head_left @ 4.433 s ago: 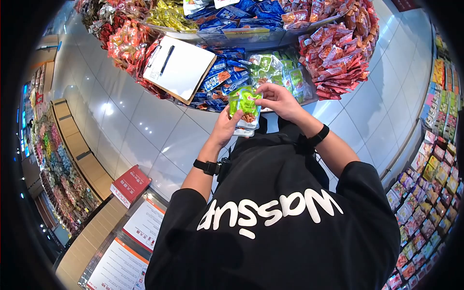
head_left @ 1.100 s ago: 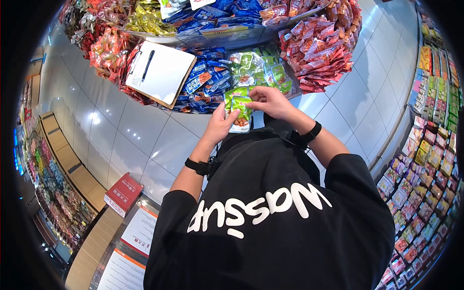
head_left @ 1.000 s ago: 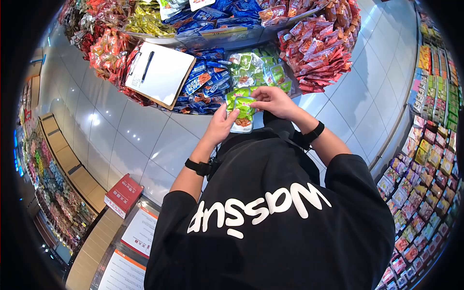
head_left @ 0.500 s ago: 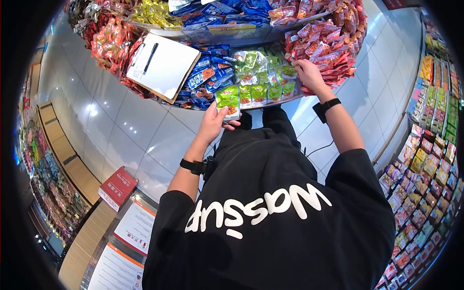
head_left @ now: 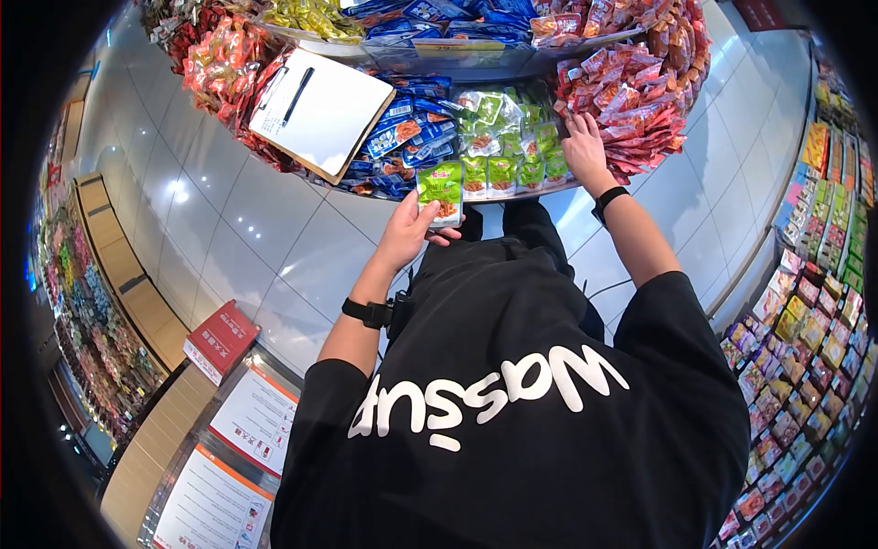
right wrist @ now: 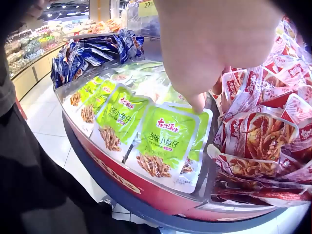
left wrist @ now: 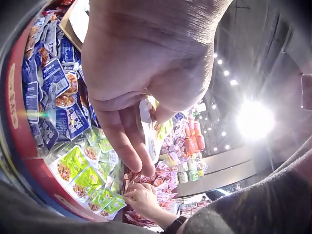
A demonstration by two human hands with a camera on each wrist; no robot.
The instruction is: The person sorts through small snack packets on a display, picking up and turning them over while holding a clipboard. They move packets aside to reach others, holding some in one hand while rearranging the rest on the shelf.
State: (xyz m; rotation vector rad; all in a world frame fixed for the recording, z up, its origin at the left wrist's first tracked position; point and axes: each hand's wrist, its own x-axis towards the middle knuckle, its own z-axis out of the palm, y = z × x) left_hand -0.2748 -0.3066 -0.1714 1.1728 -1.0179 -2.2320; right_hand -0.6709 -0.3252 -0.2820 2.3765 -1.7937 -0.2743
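My left hand grips a green-and-white snack pouch of small dried fish, thumb on its front, just before the display bin. From the left wrist, the held pouch shows mostly its white edge, partly hidden by the palm. My right hand reaches over the right end of the green pouches' compartment, fingers extended by the divider. In the right wrist view its thumb points down at the upper corner of the end pouch. More matching pouches stand in a row along the compartment's front.
Blue packets fill the compartment to the left, with a clipboard and pen lying over them. Red packets heap up on the right. A raised tier rises behind. Side shelves flank the tiled floor.
The right hand has left the pouches at the left hand and moved right, to the compartment's far end, then slightly forward. The left hand still holds a pouch; the front row now shows.
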